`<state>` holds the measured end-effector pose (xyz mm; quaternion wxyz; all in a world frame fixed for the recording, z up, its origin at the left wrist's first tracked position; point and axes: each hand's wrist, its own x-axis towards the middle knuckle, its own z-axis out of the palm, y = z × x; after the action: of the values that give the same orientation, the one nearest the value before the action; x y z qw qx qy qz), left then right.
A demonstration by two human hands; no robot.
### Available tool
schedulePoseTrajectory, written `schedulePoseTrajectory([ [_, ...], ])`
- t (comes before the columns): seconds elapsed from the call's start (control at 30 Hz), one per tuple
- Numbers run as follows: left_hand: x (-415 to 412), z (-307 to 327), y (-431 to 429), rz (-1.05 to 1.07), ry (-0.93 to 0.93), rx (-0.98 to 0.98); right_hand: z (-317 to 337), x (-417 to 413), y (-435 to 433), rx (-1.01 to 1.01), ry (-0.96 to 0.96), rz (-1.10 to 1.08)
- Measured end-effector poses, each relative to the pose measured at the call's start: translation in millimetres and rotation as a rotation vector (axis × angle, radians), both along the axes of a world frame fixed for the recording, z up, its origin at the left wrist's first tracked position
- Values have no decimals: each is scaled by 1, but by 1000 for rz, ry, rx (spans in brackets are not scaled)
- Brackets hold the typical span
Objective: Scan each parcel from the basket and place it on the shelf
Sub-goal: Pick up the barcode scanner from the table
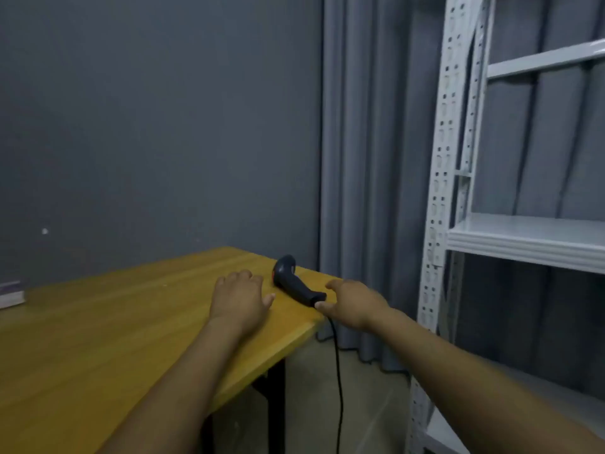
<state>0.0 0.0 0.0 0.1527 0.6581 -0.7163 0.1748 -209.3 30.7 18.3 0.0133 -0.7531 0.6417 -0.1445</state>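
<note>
A dark handheld barcode scanner lies on its side near the right edge of the yellow wooden table; its black cable hangs off the edge to the floor. My left hand rests flat on the table just left of the scanner. My right hand hovers at the scanner's handle end, fingers spread, thumb touching or nearly touching the handle. A white metal shelf unit stands at the right, its visible boards bare. No parcel or basket is in view.
A grey wall stands behind the table and a grey curtain hangs between table and shelf. The edge of a flat light object lies at the table's far left. A black table leg stands below the table's right edge.
</note>
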Motion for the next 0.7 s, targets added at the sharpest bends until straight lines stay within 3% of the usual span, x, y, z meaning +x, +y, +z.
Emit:
schedulePoseTrajectory([
  [0.33, 18, -19, -45, -17, 164, 54, -18, 56, -99, 18, -5, 5],
  [0.7, -2, -17, -22, -98, 132, -31, -18, 29, -55, -5, -466, -17],
])
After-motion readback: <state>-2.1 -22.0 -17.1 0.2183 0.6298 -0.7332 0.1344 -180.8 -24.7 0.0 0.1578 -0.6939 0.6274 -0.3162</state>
